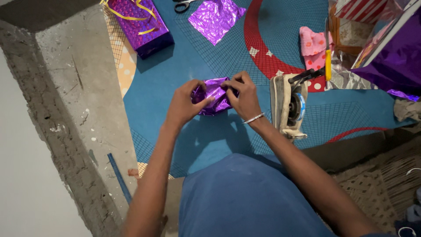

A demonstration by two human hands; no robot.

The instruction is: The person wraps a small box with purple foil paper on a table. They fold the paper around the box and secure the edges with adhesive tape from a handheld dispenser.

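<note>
Foil parcel (213, 96) at frame centre, pinched between left hand (184, 105) and right hand (244, 97). Long axis across frame. Both equally near, gripping opposite ends above blue mat (184, 66).

Left hand (184, 104) and right hand (244, 97) close together, fingers pinched (both arms extended)

Cam setup: 1 view only, head-worn, no 2nd view to overlap. Looks steeply down over wearer's lap onto blue mat (166, 96). Close range: forearms fill lower frame, left hand (184, 105) and right hand (245, 98) near centre. Concrete floor (83, 87) along frame's left side.
</note>
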